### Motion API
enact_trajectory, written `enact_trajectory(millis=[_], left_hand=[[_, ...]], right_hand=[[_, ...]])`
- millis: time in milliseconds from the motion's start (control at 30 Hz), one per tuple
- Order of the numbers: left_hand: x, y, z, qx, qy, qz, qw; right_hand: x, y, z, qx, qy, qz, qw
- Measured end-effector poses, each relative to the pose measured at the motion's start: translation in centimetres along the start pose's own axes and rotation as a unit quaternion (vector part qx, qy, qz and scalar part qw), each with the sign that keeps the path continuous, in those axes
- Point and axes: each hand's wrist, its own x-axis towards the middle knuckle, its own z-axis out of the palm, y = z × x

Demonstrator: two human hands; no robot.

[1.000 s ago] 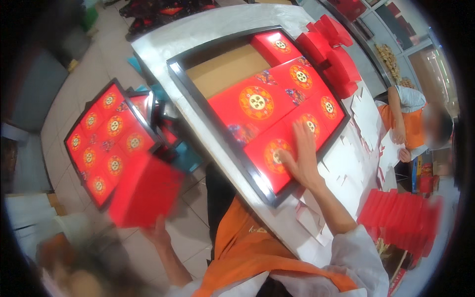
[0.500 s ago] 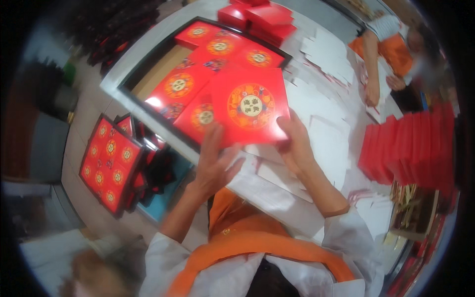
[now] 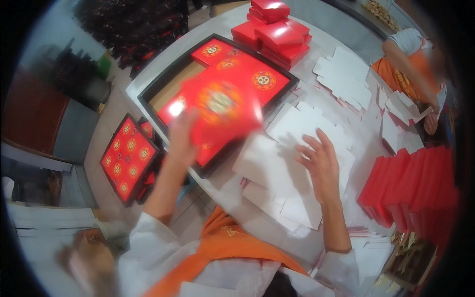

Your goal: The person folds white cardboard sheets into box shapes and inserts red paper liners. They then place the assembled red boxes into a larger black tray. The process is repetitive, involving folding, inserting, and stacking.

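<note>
My left hand (image 3: 183, 138), smeared by motion, grips the left edge of a red square box (image 3: 225, 111) with a round gold and orange emblem. The box is tilted above a black-rimmed tray (image 3: 293, 81). Similar red boxes (image 3: 263, 80) lie inside the tray, and its tan bottom (image 3: 174, 88) shows at the left. Over flat white card blanks (image 3: 277, 158) my right hand (image 3: 319, 166) is raised, fingers spread, holding nothing.
Red boxes (image 3: 279, 37) are piled behind the tray. More red boxes (image 3: 408, 183) stand stacked at the right. A filled tray (image 3: 128, 157) rests lower, left of the table. At the far right, a co-worker in an orange apron (image 3: 393, 72) handles white card.
The right hand has let go of the box and moved right. My left hand has carried the box leftward over the tray. The view has shifted a little.
</note>
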Motion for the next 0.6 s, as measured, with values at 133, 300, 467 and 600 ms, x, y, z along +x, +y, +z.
enact_trajectory(millis=[133,300,467,600], left_hand=[[8.2,-3.1,-6.8,-0.256,0.306,-0.04,0.916],[14.9,-13.2,-10.7,-0.02,0.452,-0.041,0.891],[16.2,-18.3,-11.2,0.026,0.411,-0.041,0.911],[16.9,-17.2,-11.1,0.016,0.339,-0.135,0.931]], right_hand=[[-2.2,0.1,-3.1,-0.037,0.099,0.023,0.994],[-4.3,2.7,-4.6,-0.001,0.17,0.055,0.984],[-5.8,4.4,-4.7,0.01,0.215,0.078,0.973],[-5.7,4.3,-4.5,0.0,0.257,0.078,0.963]])
